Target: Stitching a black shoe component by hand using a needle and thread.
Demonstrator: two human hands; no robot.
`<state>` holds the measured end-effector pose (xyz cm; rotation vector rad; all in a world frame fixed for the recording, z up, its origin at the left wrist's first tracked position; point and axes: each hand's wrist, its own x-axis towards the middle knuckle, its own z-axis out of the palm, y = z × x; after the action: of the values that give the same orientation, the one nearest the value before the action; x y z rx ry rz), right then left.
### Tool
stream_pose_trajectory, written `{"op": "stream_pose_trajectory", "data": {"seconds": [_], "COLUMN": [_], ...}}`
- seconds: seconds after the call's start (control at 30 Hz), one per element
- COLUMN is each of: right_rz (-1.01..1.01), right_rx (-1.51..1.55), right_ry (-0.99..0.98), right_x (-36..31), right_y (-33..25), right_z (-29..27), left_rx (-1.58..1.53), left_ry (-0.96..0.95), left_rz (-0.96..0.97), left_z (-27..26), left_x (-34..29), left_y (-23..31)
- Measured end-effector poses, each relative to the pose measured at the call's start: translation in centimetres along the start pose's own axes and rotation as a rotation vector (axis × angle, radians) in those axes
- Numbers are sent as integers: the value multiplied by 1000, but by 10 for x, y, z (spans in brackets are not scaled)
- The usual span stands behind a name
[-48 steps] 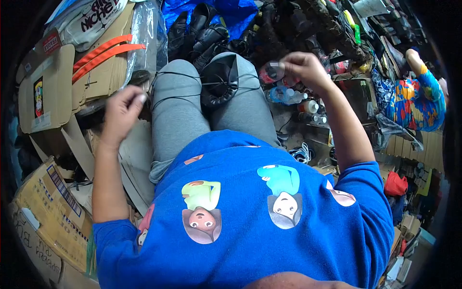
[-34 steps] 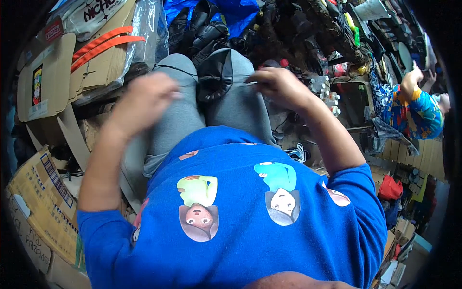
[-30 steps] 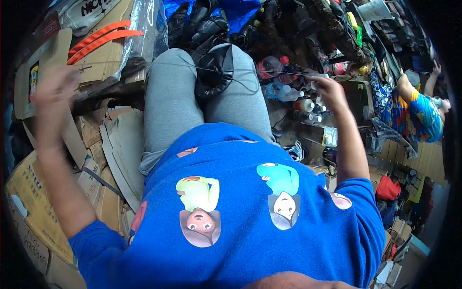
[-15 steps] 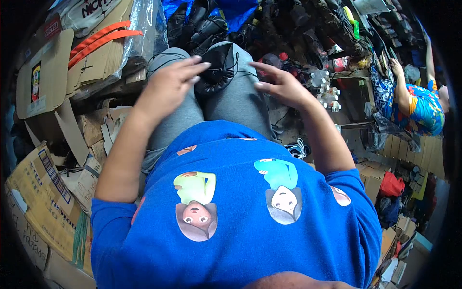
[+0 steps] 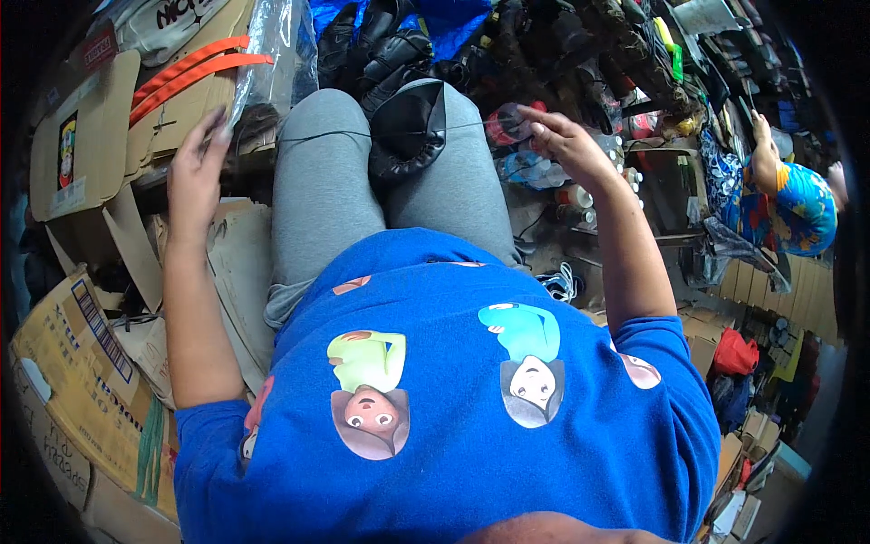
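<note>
A black leather-like piece [image 5: 408,118], hollow and gathered along its near edge, rests on my right thigh near the knee; it may be a shoe upper. Thin black cord [image 5: 326,136] stretches out from both of its sides across my grey trousers [image 5: 326,186]. My left hand [image 5: 197,168] is out beyond my left knee, its fingers pinched at the cord's end. On the other side, my right hand [image 5: 573,147] is raised past my right knee, thumb and fingers closed on the cord. Neither hand touches the black piece itself.
Black shoes [image 5: 391,59] lie beyond my knees. Cardboard boxes [image 5: 86,136] and orange strips [image 5: 195,77] are at the left. Plastic bottles [image 5: 575,195] stand by my right leg. Another person in a colourful shirt [image 5: 797,213] is at the far right.
Both hands have moved apart from beside the black piece, the left hand far to the left and the right hand to the right. The cord is now drawn out between them.
</note>
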<state>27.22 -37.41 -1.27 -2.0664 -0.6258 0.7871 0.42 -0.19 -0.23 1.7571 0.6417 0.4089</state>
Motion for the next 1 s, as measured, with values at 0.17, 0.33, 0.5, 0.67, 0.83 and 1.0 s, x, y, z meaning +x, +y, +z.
{"op": "stream_pose_trajectory", "data": {"seconds": [0.17, 0.33, 0.5, 0.67, 0.83, 1.0], "right_rz": [-97, 61, -117, -343, -565, -565], "right_rx": [-152, -772, -1084, -239, -468, -503], "right_ry": [-87, -152, -177, -11, -27, -63], "right_x": [4, 21, -10, 5, 25, 27], "right_y": [-79, -41, -8, -72, -77, -77], "right_z": [23, -35, -50, 30, 35, 42], "left_rx": [394, 379, 445, 136, 96, 83], "left_ry": [-329, -619, -826, -1028, -1076, -1073], "left_rz": [569, 474, 315, 78, 70, 67], "left_z": [87, 142, 154, 156, 153, 151], "left_x": [6, 46, 65, 75, 75, 73], "left_y": [48, 48, 54, 40, 42, 40]}}
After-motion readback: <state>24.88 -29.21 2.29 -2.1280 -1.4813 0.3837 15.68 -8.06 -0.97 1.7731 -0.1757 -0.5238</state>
